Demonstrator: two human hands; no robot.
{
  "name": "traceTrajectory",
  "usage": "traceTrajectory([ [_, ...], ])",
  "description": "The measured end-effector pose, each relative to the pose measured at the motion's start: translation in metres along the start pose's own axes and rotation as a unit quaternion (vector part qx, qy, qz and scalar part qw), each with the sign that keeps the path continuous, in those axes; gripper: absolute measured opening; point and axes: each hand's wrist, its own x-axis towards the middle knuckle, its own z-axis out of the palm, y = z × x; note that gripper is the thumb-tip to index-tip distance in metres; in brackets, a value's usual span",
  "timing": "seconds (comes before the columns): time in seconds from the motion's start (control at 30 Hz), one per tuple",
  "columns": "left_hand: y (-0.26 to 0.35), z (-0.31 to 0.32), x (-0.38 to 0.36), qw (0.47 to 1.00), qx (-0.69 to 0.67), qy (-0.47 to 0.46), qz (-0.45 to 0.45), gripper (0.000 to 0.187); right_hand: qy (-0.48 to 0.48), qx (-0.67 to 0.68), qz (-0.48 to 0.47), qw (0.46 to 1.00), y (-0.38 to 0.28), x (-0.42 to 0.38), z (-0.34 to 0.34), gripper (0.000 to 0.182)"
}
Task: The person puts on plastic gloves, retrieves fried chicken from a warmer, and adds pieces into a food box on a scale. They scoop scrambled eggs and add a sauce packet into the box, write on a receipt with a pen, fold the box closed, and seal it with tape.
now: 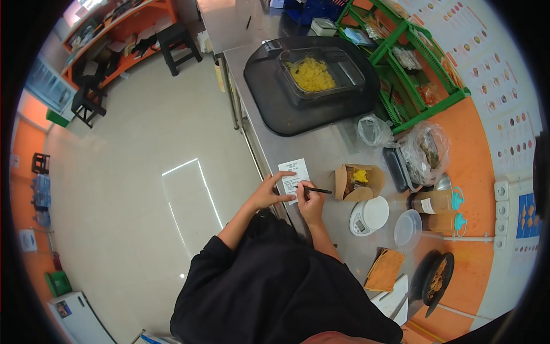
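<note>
The right hand (311,202) is closed around a dark pen (317,190), whose tip points away from the palm toward the open cardboard box (359,182) just beyond it. Directly beside that grip, on its left, lies a white receipt (293,178) flat on the steel counter (338,143); the pen's near end sits at the slip's lower right edge. The left hand (269,192) holds nothing: its fingers are spread and pressed on the receipt's left and lower edge, pinning it down, the index finger stretched across the paper. The box past the pen holds yellow food, and just to the right of the writing hand stands a small white kitchen scale (368,216), with a clear plastic lid (408,228) and two sauce bottles (438,202) farther out. Farther along the counter, ahead of both hands, a large dark tray (269,103) carries a clear container of yellow food (312,74). Beyond that rises a green rack (418,69) against an orange wall. Left of the hands, the counter edge drops to a pale floor (143,160) with dark stools (177,43) at the far side.
</note>
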Motion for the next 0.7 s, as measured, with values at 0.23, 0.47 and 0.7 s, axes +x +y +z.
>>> traceTrajectory([
  [0.23,-0.009,0.0,0.002,0.999,-0.026,-0.01,0.018,0.084,-0.006,0.015,0.034,0.999,0.001,-0.003,0.0,0.007],
  [0.47,-0.001,-0.001,0.0,1.0,-0.013,-0.002,-0.006,0.091,0.003,0.063,0.047,0.997,0.004,0.004,0.0,0.013],
  [0.7,-0.001,-0.001,-0.001,1.0,-0.014,-0.002,-0.003,0.092,-0.014,0.079,0.073,0.994,0.015,0.014,0.003,0.012],
])
